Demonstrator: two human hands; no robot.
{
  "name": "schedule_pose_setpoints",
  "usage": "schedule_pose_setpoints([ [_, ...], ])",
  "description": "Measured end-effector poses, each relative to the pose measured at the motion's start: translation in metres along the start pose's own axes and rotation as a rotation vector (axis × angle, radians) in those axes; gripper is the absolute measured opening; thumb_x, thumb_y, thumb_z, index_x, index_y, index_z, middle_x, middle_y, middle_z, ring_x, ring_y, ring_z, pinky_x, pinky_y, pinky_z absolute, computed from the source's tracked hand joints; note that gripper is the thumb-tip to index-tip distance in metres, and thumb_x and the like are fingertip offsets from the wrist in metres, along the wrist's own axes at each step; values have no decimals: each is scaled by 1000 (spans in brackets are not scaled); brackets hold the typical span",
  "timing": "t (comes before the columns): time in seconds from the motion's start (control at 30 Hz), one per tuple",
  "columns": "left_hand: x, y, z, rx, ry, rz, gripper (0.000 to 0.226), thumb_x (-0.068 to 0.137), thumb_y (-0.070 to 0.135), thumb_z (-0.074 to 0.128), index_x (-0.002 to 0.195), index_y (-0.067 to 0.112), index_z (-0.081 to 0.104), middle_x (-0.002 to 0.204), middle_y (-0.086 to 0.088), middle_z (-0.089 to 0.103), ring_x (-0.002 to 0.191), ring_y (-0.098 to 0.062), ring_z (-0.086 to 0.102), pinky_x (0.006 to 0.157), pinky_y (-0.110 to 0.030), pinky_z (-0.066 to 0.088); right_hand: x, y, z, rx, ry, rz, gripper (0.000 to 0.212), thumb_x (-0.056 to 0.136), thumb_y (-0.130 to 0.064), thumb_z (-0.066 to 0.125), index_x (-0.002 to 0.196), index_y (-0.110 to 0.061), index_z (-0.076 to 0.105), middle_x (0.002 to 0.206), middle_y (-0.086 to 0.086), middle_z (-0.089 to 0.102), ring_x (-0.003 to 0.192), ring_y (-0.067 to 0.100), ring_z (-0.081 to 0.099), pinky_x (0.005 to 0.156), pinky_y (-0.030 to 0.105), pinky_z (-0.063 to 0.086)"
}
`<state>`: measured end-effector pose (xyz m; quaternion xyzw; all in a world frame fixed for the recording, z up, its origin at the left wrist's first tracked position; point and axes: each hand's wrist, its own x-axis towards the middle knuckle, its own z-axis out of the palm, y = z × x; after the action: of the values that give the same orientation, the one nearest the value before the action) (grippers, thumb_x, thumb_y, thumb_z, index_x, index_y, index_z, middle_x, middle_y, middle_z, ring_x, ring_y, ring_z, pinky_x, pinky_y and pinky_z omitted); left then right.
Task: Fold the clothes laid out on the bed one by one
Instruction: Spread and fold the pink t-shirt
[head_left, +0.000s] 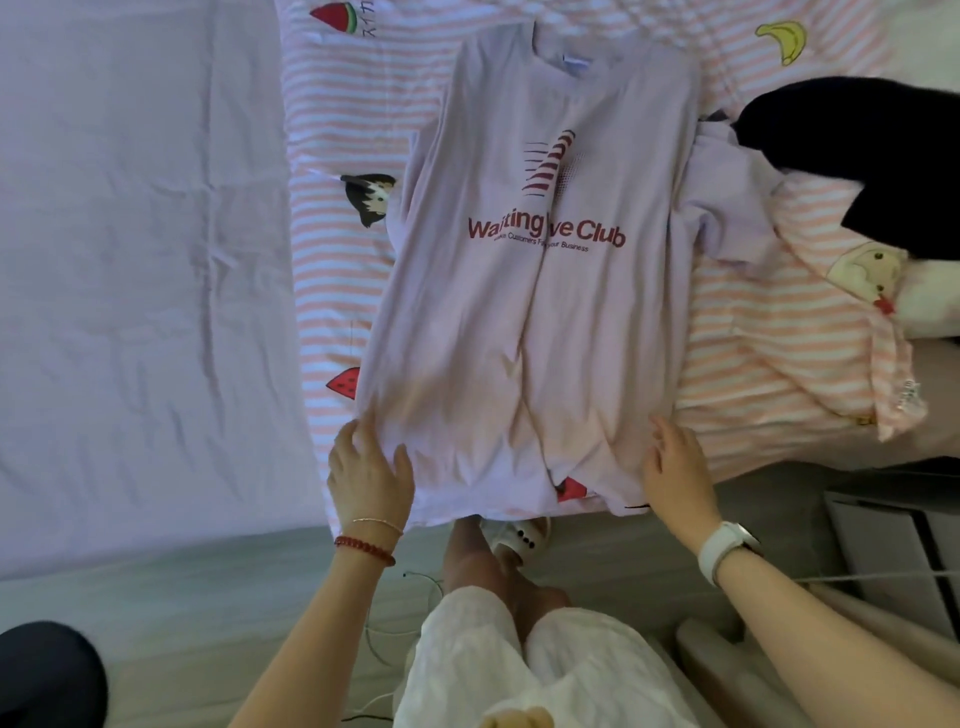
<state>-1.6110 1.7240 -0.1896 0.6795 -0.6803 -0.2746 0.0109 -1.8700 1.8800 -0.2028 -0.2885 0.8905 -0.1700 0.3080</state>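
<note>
T-shirt (524, 312) | print creased, partly unreadable | left sleeve folded under

Count of items in view: one pale T-shirt (530, 312) with red lettering; one dark garment (883, 156) at the right; one striped quilt (769, 332) with fruit prints; two hands, left hand (369, 473) and right hand (675, 467); two bracelets (366, 545) on the left wrist; one white watch (724, 548) on the right wrist.
</note>
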Motion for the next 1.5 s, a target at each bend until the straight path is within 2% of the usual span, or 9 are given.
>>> schedule_pose_setpoints([
  [0.23, -14, 51, 51, 384, -333, 548, 64, 94, 44, 39, 149, 29, 9, 158, -4, -1, 145, -27, -2, 115, -44, 15, 8, 19, 15, 407, 25, 341, 34, 94, -12, 48, 127, -6, 46, 119, 12, 55, 106, 26, 52, 86, 35, 42],
  [0.53, -14, 79, 96, 566, -498, 710, 64, 92, 55, 31, 147, 38, 2, 157, 1, -10, 143, -27, -10, 113, -51, 3, 22, 28, 24, 694, 191, 488, 21, 93, -16, 48, 73, -11, 46, 69, 1, 45, 70, 19, 42, 57, 25, 35],
  [0.67, -19, 85, 100, 608, -501, 725, 63, 91, 60, 28, 146, 39, 8, 157, 2, 2, 143, -25, -6, 113, -53, 3, -1, 32, -21, 551, 278, 199, 12, 97, -18, 46, 88, -10, 47, 71, -6, 45, 62, 6, 41, 52, 9, 35],
  [0.77, -23, 91, 100, 576, -497, 700, 64, 89, 61, 31, 146, 38, 11, 157, 5, 0, 143, -29, -10, 113, -51, 11, -9, 45, -68, 308, 321, 62, 16, 96, -20, 49, 92, -6, 56, 73, 2, 54, 65, 17, 48, 60, 17, 39],
  [0.83, -23, 91, 100, 601, -500, 670, 64, 90, 59, 33, 146, 39, 10, 157, 7, -4, 143, -32, -9, 112, -50, 18, -6, 58, -95, 125, 369, 61, 21, 95, -23, 51, 94, -5, 60, 80, 11, 62, 73, 28, 55, 64, 35, 43],
  [1.0, -22, 82, 96, 731, -618, 637, 63, 94, 45, 39, 147, 38, 5, 156, 6, -10, 144, -30, 0, 108, -41, 34, 11, 96, -112, -238, 282, 321, 19, 96, -23, 46, 104, -9, 56, 114, 15, 52, 92, 35, 56, 70, 35, 35],
  [1.13, -23, 85, 92, 736, -562, 696, 58, 94, 42, 39, 146, 37, 14, 157, 5, -2, 144, -29, 0, 112, -43, 26, 11, 107, -81, -322, 69, 438, 38, 92, -20, 47, 129, -13, 43, 135, 15, 39, 119, 34, 43, 94, 44, 34],
  [1.33, -17, 101, 92, 737, -504, 719, 59, 95, 42, 37, 148, 32, 13, 157, -1, -8, 144, -29, -9, 116, -46, 12, 8, 91, -33, -373, -9, 47, 58, 97, -25, 35, 149, -28, 11, 158, 3, 5, 145, 25, 5, 114, 49, 12],
  [1.5, 12, 144, 85, 628, -483, 703, 48, 96, 36, 40, 142, 25, 31, 156, -2, 6, 144, -25, 0, 116, -44, 15, 45, 56, -51, -243, -229, 100, 28, 98, -25, 33, 111, -18, 57, 121, 9, 60, 112, 28, 55, 93, 36, 40],
])
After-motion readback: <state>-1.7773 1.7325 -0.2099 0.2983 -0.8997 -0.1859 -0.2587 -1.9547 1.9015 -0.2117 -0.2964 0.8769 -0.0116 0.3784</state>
